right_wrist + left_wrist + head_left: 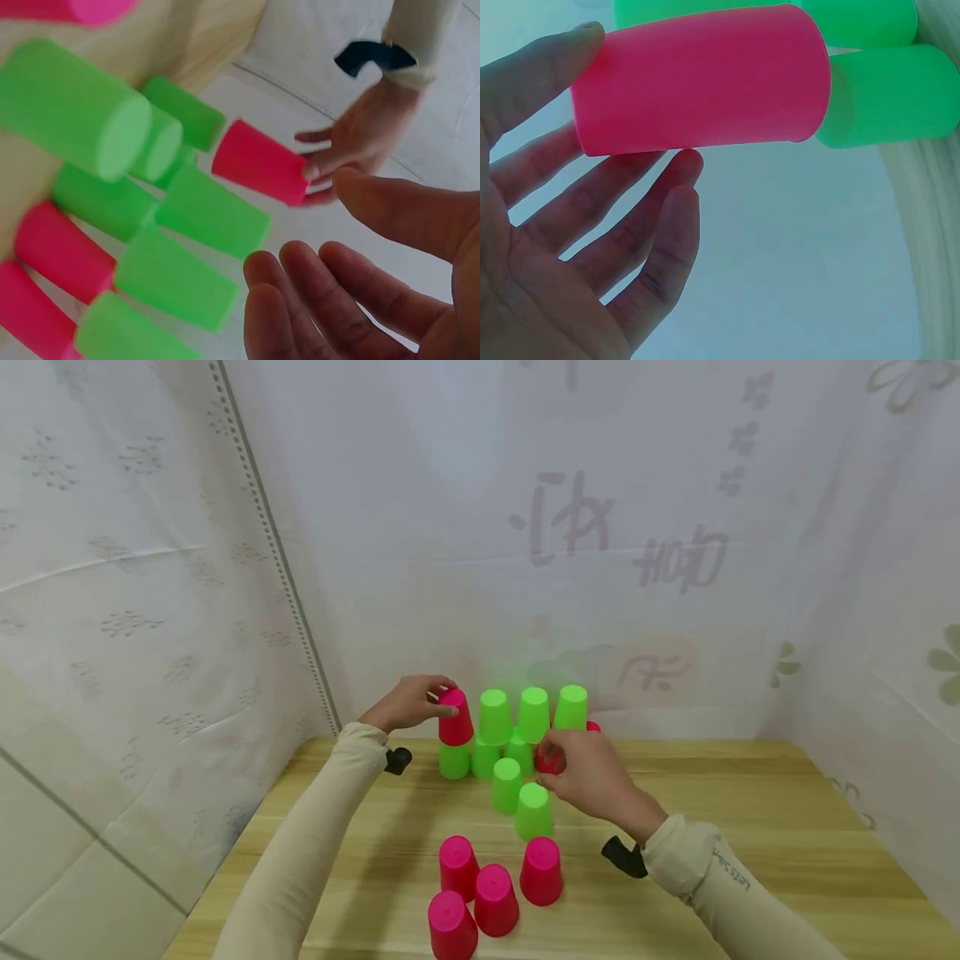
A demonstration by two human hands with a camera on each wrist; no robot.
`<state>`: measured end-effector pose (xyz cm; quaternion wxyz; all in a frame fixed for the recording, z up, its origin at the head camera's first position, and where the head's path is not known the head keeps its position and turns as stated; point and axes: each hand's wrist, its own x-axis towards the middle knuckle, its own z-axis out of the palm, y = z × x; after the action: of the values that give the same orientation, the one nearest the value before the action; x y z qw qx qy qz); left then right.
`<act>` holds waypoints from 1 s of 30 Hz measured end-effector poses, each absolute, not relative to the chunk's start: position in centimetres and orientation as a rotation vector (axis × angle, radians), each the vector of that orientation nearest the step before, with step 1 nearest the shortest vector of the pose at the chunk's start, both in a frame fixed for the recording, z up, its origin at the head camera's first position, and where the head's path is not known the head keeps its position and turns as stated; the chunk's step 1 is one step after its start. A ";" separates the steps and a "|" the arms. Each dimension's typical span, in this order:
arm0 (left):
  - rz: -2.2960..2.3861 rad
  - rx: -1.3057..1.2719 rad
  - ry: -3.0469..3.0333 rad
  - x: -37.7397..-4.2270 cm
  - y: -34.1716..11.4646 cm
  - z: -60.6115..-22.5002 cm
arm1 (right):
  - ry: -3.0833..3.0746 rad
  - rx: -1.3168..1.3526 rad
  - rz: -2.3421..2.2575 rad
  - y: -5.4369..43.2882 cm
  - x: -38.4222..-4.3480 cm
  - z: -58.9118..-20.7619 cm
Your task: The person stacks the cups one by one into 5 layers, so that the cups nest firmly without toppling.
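Observation:
My left hand (414, 701) pinches an upside-down pink cup (455, 718) between thumb and fingers. The cup's rim is right at a green cup (453, 762) below it, at the left end of a row. Beside it, three more green cups, one of them the middle one (534, 715), form the upper level. Under these stand green cups and a pink cup (64, 251). My right hand (591, 774) hovers in front of the stack's right side, fingers loosely bent around nothing, as the right wrist view also shows.
Two green cups (533, 812) stand singly in front of the stack. Nearer to me is a group of several pink cups (496, 900), all upside down on the wooden table (697, 843). A patterned white curtain (420, 527) hangs behind and at both sides.

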<state>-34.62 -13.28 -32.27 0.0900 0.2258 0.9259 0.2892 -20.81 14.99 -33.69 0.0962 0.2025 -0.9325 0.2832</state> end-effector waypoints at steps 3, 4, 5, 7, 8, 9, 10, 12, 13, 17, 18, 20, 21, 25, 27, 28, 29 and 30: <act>0.840 0.675 2.747 -34.8 -12.8 -32.3 | -2.793 0.597 0.886 15.1 -20.0 -34.9; 0.834 0.679 2.747 -34.9 -12.7 -32.4 | -2.804 0.600 0.903 15.2 -19.7 -35.3; 0.829 0.680 2.746 -34.9 -12.6 -32.4 | -2.810 0.602 0.920 15.2 -19.5 -35.6; 0.811 0.697 2.748 -35.1 -12.4 -32.5 | -2.821 0.610 0.935 15.3 -19.0 -36.2; 0.806 0.699 2.747 -35.1 -12.3 -32.5 | -2.824 0.615 0.941 15.3 -18.9 -36.4; 0.804 0.699 2.745 -35.1 -12.1 -32.5 | -2.824 0.624 0.945 15.3 -18.7 -36.6; 0.802 0.698 2.742 -35.2 -12.0 -32.5 | -2.824 0.633 0.951 15.3 -18.5 -36.8; 0.804 0.701 2.737 -35.3 -11.8 -32.5 | -2.823 0.644 0.966 15.3 -18.3 -37.2; 0.803 0.706 2.738 -35.3 -11.7 -32.5 | -2.823 0.650 0.973 15.3 -18.2 -37.3; 0.798 0.722 2.742 -35.5 -11.5 -32.7 | -2.840 0.666 1.003 15.3 -17.7 -38.0; 0.792 0.728 2.744 -35.5 -11.5 -32.7 | -2.847 0.674 1.003 15.3 -17.5 -38.2; 0.787 0.729 2.745 -35.5 -11.4 -32.8 | -2.862 0.687 0.997 15.3 -17.3 -38.5; 0.782 0.730 2.747 -35.6 -11.4 -32.8 | -2.871 0.695 0.990 15.3 -17.2 -38.6; 0.768 0.730 2.751 -35.6 -11.3 -32.7 | -2.923 0.710 0.956 15.4 -16.7 -39.2; 0.759 0.728 2.752 -35.6 -11.3 -32.7 | -2.946 0.724 0.959 15.5 -16.6 -39.5; 0.755 0.725 2.750 -35.6 -11.3 -32.7 | -2.954 0.730 0.967 15.5 -16.5 -39.6; 0.753 0.723 2.750 -35.7 -11.3 -32.7 | -2.957 0.736 0.976 15.5 -16.5 -39.7; 0.755 0.719 2.747 -35.7 -11.4 -32.7 | -2.961 0.736 0.988 15.5 -16.4 -39.8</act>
<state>-35.69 -11.35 -32.70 0.1013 0.2435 0.9301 0.2557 -16.43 15.54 -39.76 -0.0327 0.2295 -0.9227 0.3079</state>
